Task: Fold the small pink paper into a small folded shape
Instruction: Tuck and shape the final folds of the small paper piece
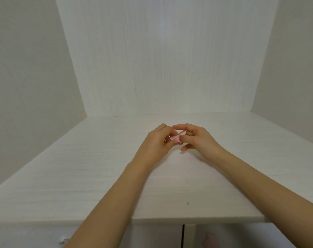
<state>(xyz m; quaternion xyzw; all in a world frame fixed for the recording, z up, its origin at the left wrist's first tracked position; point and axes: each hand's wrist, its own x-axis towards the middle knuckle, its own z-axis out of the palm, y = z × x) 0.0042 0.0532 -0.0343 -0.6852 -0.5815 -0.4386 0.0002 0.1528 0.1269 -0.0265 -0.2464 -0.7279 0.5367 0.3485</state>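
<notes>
A small pink paper (177,137), partly folded with pointed flaps, is held just above the white table (80,176) between both hands. My left hand (156,142) pinches its left side with curled fingers. My right hand (195,136) pinches its right side between thumb and forefinger, the other fingers curled below. Most of the paper is hidden by the fingers.
White walls close the table in at the back (166,59), left and right. The table's front edge (188,220) runs below my forearms. A small dark speck (188,203) lies near that edge. Something pink (210,238) shows blurred under the table.
</notes>
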